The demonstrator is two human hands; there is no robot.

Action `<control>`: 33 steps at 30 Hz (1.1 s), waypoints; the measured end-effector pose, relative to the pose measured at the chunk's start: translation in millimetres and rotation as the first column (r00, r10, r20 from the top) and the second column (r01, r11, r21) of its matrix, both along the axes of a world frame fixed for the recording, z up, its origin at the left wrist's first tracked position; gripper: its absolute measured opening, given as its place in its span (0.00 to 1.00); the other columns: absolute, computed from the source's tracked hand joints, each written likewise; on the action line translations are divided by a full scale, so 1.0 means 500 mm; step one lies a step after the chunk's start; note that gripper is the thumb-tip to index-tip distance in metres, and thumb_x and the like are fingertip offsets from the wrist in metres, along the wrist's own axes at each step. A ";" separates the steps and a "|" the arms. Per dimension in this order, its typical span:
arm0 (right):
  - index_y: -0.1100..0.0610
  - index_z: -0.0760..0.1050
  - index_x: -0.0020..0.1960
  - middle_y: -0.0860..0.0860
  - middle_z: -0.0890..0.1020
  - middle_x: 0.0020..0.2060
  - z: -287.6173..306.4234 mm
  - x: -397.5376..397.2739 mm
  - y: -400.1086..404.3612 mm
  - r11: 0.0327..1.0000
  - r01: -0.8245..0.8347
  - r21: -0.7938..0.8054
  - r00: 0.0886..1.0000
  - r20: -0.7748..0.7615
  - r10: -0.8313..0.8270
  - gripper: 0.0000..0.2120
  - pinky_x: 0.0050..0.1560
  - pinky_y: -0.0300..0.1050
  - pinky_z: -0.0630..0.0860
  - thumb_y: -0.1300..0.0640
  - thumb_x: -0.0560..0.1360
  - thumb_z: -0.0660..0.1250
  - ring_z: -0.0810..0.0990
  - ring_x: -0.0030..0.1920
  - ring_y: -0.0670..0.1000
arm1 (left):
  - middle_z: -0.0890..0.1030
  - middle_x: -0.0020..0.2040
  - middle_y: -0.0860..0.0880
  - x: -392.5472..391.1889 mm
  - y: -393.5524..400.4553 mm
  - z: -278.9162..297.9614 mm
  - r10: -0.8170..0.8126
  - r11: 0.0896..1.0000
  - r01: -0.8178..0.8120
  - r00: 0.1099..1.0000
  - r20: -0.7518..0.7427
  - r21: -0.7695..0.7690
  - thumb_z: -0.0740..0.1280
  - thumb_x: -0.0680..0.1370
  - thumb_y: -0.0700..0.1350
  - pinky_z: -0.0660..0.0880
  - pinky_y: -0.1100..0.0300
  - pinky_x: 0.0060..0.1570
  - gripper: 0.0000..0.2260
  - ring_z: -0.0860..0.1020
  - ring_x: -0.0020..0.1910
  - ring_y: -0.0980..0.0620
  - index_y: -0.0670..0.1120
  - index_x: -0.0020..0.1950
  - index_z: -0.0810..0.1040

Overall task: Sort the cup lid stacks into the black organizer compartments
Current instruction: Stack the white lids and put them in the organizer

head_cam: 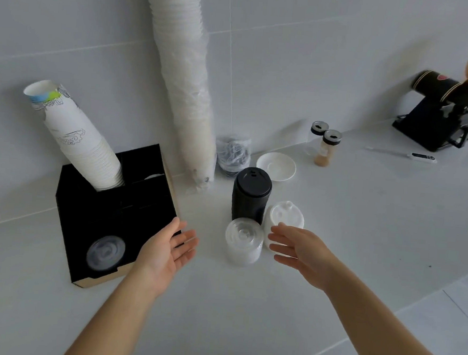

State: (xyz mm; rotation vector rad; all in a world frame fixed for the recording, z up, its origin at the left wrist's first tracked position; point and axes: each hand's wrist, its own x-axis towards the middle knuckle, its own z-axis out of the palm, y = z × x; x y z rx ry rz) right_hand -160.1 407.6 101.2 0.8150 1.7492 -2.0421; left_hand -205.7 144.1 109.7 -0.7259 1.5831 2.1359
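Observation:
The black organizer (114,213) stands at the left of the white counter. A clear lid stack (105,253) sits in its front left compartment, and a paper cup stack (78,136) leans out of a rear one. Right of it stand three lid stacks: a black one (251,196), a clear one (243,240) in front, and a white one (285,217) beside it. My left hand (166,251) hovers open at the organizer's front right corner. My right hand (299,250) is open, fingers close to the clear and white stacks, touching neither clearly.
A tall sleeve of white cups (186,91) leans on the tiled wall. Behind the stacks lie a bagged bundle of black lids (233,155), a white saucer (276,166) and two shaker jars (326,147). A black machine (440,108) stands far right.

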 end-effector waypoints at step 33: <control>0.47 0.75 0.61 0.47 0.83 0.54 -0.191 -0.049 -0.090 0.982 0.041 0.186 0.997 0.053 -0.052 0.15 0.57 0.48 0.76 0.48 0.75 0.68 0.80 0.55 0.48 | 0.83 0.56 0.52 -0.093 0.155 -0.168 -0.433 0.809 0.495 0.866 0.250 -0.317 0.68 0.76 0.49 0.71 0.48 0.64 0.10 0.77 0.59 0.52 0.53 0.56 0.80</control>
